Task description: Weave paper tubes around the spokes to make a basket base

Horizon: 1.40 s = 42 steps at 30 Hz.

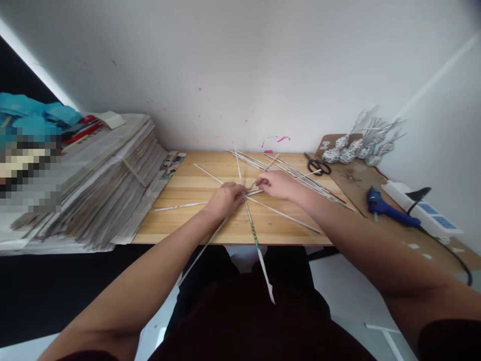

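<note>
Thin rolled paper sticks (283, 214) cross at one centre on the wooden board (176, 188) and spread out like spokes. One stick with green print (254, 235) hangs over the board's front edge toward me. My left hand (225, 199) rests at the crossing, its fingers closed on the sticks there. Just right of the centre, my right hand (278, 184) pinches a paper stick between thumb and fingers. The fingertips of both hands partly cover the crossing.
More paper sticks (304, 181) lie behind my right hand, near black scissors (317, 165). A tall newspaper stack (108, 175) stands left. At right are a blue glue gun (391, 210), a white power strip (424, 208) and several wrapped paper bundles (353, 149).
</note>
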Available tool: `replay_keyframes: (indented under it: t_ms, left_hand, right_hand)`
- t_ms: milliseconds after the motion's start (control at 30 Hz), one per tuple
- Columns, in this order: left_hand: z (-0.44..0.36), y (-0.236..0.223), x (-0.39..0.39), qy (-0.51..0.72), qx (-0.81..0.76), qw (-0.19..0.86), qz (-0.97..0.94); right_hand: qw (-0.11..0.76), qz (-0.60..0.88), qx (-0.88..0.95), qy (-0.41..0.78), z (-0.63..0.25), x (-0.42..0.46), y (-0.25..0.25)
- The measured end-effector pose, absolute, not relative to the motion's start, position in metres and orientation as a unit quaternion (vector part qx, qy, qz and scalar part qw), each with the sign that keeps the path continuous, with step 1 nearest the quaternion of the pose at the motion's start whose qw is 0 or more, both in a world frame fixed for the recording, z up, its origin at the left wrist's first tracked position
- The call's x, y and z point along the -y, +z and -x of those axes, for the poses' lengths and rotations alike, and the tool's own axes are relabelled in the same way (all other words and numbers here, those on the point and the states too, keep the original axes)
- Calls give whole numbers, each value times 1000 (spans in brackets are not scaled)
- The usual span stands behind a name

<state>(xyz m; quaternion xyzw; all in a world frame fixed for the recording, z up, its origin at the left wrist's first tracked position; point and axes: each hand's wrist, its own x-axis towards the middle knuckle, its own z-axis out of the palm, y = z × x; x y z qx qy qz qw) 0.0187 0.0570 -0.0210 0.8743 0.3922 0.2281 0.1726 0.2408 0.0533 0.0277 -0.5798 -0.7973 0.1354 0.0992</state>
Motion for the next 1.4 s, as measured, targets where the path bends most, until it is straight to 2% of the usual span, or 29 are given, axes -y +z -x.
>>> replay_keyframes:
  t_ms: [167,433,533,667,733,900,1133,1267,1400]
  left_hand:
    - [-18,-19,-56,225,-399,176,-871]
    - [-16,-17,-62,206,-395,214,-869]
    - [-15,-18,-65,205,-391,237,-865]
    - [-15,-19,-71,203,-391,250,-862]
    - [-15,-20,-73,204,-392,253,-861]
    - [-13,-22,-77,211,-392,281,-850]
    - [-18,-21,-87,218,-390,318,-836]
    - [-23,-23,-92,215,-392,366,-817]
    - [-20,-24,-96,224,-382,377,-814]
  right_hand:
    - [61,521,835,166,-250,-54,32]
    - [10,554,832,15,-240,-34,27]
    - [32,546,836,-48,-236,-29,23]
    - [107,546,814,-166,-234,-19,14]
    - [105,554,804,-190,-235,-16,10]
    - [73,575,806,-123,-239,-15,-2]
    - [211,532,820,-14,-239,-20,-14]
    - [250,542,802,-31,-238,-19,-18]
    - [225,545,804,-77,-236,-16,-19]
